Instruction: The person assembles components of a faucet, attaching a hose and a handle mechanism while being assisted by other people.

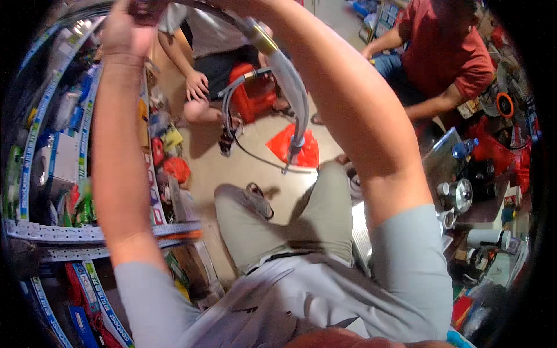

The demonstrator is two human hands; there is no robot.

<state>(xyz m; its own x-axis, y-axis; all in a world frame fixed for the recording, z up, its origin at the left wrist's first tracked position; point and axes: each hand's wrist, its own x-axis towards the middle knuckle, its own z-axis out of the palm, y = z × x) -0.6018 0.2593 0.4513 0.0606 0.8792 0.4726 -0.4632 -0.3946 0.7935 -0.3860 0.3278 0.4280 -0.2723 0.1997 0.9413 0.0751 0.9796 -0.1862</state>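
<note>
Both my arms reach up past the top edge. At the upper left, my left hand point(125, 35) is cut off by the frame and holds a dark thing point(146, 8) that I cannot make out. The right forearm runs to the top centre, and its hand lies outside the picture. Between the arms hangs a grey hose in a clear plastic sleeve point(292, 84), with a brass-coloured band point(264, 39) near its upper end. A thin dark cable point(235, 136) with a metal end loops beside it. The hose's upper end is hidden behind my right forearm.
Shelves of packaged goods point(58, 156) line the left side. One person sits ahead by a red stool point(252, 95); another in a red shirt point(447, 52) is at the right. A red plastic bag point(278, 145) lies on the floor. Cookware point(462, 196) crowds the right.
</note>
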